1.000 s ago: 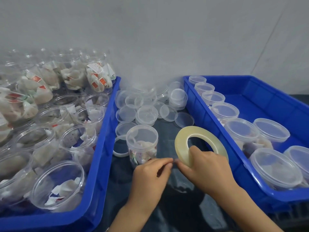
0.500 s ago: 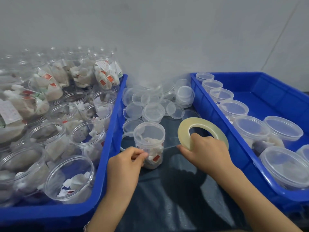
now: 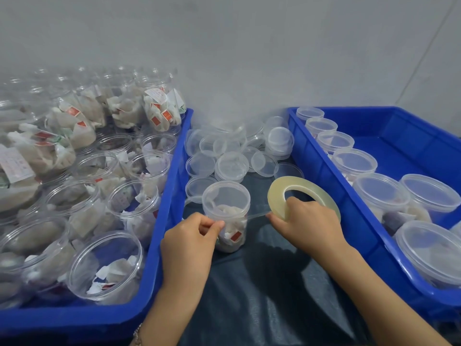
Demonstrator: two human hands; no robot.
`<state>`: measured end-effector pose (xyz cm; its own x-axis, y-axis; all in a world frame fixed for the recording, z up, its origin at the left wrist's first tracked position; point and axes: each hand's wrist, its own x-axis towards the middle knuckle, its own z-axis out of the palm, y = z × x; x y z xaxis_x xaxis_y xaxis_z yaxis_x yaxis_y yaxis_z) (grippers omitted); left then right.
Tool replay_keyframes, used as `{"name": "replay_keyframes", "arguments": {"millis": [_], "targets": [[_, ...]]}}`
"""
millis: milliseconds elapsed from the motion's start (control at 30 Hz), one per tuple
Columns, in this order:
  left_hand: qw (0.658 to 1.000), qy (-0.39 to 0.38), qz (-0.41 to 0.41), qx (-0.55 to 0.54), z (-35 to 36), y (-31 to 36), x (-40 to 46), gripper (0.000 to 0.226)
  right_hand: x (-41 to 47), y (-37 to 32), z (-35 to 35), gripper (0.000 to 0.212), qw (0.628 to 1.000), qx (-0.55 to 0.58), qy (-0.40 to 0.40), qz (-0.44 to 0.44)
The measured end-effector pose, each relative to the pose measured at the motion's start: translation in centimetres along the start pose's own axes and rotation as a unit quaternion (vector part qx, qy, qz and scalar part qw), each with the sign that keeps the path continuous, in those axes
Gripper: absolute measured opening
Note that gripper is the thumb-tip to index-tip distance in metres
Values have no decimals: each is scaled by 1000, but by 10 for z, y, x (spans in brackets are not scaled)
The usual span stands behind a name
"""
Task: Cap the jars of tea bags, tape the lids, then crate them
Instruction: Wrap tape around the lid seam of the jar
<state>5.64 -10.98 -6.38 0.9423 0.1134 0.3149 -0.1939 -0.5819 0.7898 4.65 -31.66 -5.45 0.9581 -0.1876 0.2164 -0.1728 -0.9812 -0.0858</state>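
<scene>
Left hand [image 3: 189, 242] pinches the free tape end against the near wall of the jar [image 3: 226, 216]; right hand [image 3: 303, 222] grips the tape roll [image 3: 303, 196], a clear strip stretched taut between them. Jar stands on the dark bench between two blue crates [image 3: 331, 196], lid on, long axis vertical, mouth up. To tape well: likely keep the strip taut and level at the lid seam, thumb pressing the start down before wrapping round.
</scene>
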Motion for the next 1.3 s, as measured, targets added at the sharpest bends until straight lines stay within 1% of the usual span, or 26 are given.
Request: {"name": "replay_keyframes", "arguments": {"millis": [100,200,333,433,533,667,800,867,933,967,1033,1067,1100,1133,1167,1200,1233,1267,1300], "targets": [[1000,7,14,16,2,0,0,21,1,1,3,49,1000,-1,0,0],[999,-11,-7,-43,7,-6,6,22,2,1,5,47,1000,-3,0,0],[997,1,8,-82,10,-13,10,42,7,-1,8,47,1000,4,-3,-1],[992,-18,53,-117,13,-15,7,54,14,-3,8,45,1000,14,4,1],[991,-21,103,-87,13,-17,8,51,20,-3,8,45,1000,19,8,-1],[990,18,110,-85,12,-17,14,48,27,2,8,44,1000,13,6,-17],[987,51,136,-62,17,-19,13,38,33,7,9,44,1000,16,21,-10],[988,46,128,-74,18,-21,12,37,34,6,10,44,999,8,30,-9],[990,24,119,-77,18,-21,9,38,34,6,10,44,999,-1,34,-11],[991,15,114,-71,19,-21,6,40,34,7,9,44,999,-6,34,-13],[992,11,95,-81,23,-17,-3,56,33,8,6,44,999,-11,31,-13],[991,22,93,-97,24,-12,-6,63,32,7,5,43,999,-9,30,-11],[987,42,112,-103,25,-7,-8,67,31,7,5,43,1000,-3,30,-10],[984,59,148,-85,27,0,-7,68,30,7,5,43,1000,2,30,-10],[978,71,192,-40,30,6,-3,69,30,8,5,43,999,9,29,-13],[971,62,230,21,32,13,1,73,29,8,5,44,999,14,29,-21],[964,29,249,89,34,19,7,78,28,9,6,47,999,14,28,-32],[956,-13,250,152,35,26,13,86,27,10,6,49,999,9,26,-44],[951,-53,233,198,38,29,16,91,26,11,5,51,998,-2,27,-52]]}}
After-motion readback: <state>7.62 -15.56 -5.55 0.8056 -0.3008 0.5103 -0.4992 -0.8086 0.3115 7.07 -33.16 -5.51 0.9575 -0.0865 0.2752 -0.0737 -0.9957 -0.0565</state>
